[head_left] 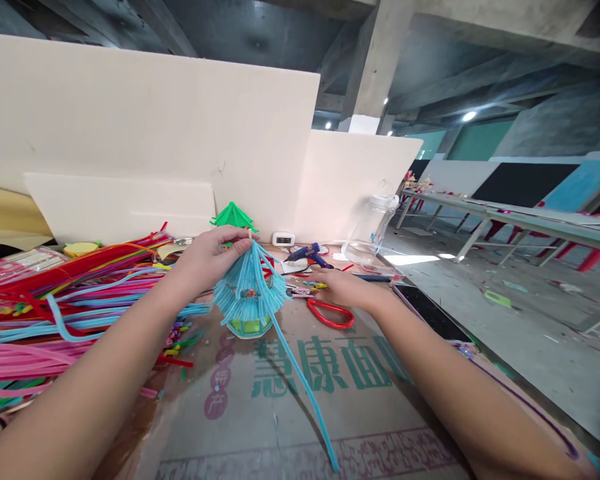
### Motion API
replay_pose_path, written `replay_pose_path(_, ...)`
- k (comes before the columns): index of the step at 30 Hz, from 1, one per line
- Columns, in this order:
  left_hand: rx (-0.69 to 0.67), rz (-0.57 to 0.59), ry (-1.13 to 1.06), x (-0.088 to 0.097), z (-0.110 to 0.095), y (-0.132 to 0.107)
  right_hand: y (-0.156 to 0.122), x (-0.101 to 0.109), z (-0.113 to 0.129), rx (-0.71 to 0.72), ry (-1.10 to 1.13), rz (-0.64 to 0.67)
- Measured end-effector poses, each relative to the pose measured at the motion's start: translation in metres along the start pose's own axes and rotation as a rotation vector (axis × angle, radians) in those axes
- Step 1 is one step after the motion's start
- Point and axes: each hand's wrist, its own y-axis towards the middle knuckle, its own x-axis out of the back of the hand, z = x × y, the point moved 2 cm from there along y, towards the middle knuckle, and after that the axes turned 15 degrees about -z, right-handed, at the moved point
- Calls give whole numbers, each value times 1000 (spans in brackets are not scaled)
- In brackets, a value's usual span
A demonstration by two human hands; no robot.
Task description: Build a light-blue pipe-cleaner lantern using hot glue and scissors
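A small pagoda-like model (247, 293) made of light blue pipe cleaners, with tiered roofs and a green base, stands on the printed cardboard. My left hand (220, 257) is closed round its peak, thumb and fingers pinching the top. One long blue pipe cleaner (305, 387) trails from it toward me. My right hand (343, 285) reaches in among small tools, fingers stretched out and partly hidden, with nothing visibly held. Just in front of it lie red-handled scissors (331, 324); a small yellow piece (320, 286) is at its fingertips.
Bundles of coloured pipe cleaners (80, 313) cover the left side. Behind are a green pointed roof (233, 215), a small white clock (283, 239), a blue glue gun (307, 254) and a clear plastic jug (373, 230). A dark phone (433, 312) lies along the right edge.
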Motion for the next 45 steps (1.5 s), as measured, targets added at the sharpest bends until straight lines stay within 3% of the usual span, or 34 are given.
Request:
replay_pose_path(4, 17, -8, -38, 3, -1, 0, -1, 1, -1, 52, 2, 60)
replay_pose_path(8, 22, -56, -3, 9, -4, 0, 4, -17, 12, 48, -44, -118)
replay_pose_path(12, 18, -73, 61, 13, -3, 2, 5, -46, 23, 87, -52, -209)
replay_pose_path(22, 26, -35, 92, 14, -1, 4, 10, -58, -9, -141, -20, -438)
replay_pose_path(26, 21, -17, 75, 14, 0, 4, 14, -51, -15, -157, -2, -397)
replay_pose_path(30, 32, -12, 69, 15, 4, 5, 6, -29, -11, -167, -16, -320)
replay_pose_path(34, 60, -23, 92, 16, 8, 6, -13, -10, -4, -129, -17, -116)
replay_pose_path(38, 65, -37, 85, 16, 7, 5, -23, -9, -2, -62, -75, 101)
replay_pose_path(42, 61, -33, 98, 16, 3, 5, -21, -20, -2, -7, -68, 86)
replay_pose_path(45, 49, -15, 89, 16, 2, 5, -21, -24, -1, -64, -116, 37)
